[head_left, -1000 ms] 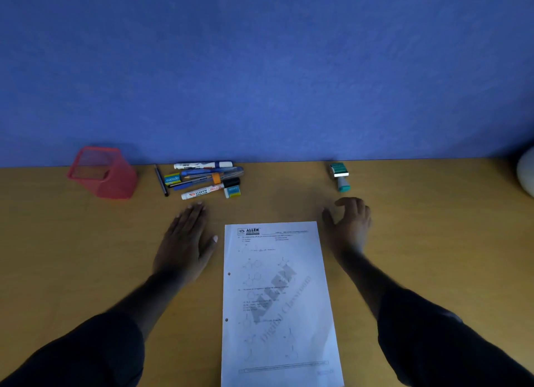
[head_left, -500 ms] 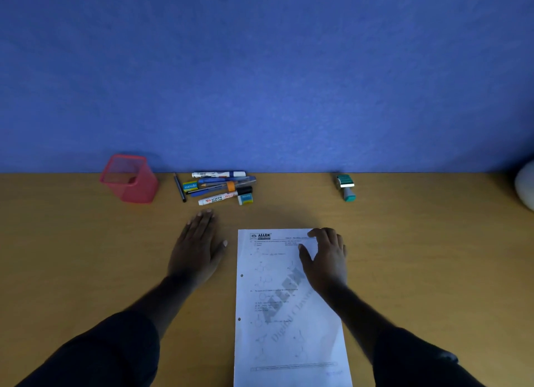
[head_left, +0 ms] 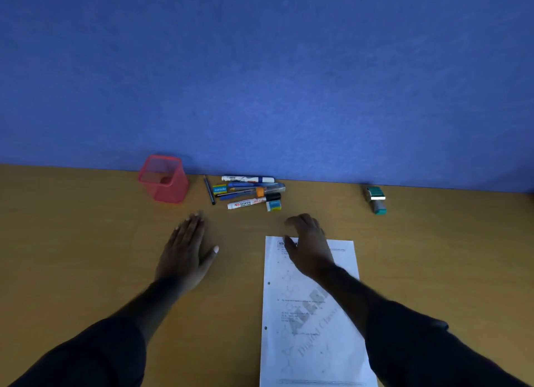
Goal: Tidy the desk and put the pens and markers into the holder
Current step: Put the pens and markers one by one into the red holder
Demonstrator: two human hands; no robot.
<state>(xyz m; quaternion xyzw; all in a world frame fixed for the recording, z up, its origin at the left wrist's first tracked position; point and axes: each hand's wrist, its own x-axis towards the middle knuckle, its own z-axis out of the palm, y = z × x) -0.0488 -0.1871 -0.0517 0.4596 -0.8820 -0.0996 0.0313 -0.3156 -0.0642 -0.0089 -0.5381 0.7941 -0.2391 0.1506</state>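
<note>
We see the white marker (head_left: 246, 204) lying crosswise beyond our right hand (head_left: 309, 250) (fingers loosely curled, empty), label reading "MARKER"; left hand (head_left: 187, 250) flat, fingers together.

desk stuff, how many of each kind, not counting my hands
Holder: 1, red mesh
Pens and markers: about 6 in one pile, overlapping, so the count is not exact
Erasers: 2, one at the pile's left, one at its right
Stamp: 1, teal
Paper sheet: 1
Total: about 11
</note>
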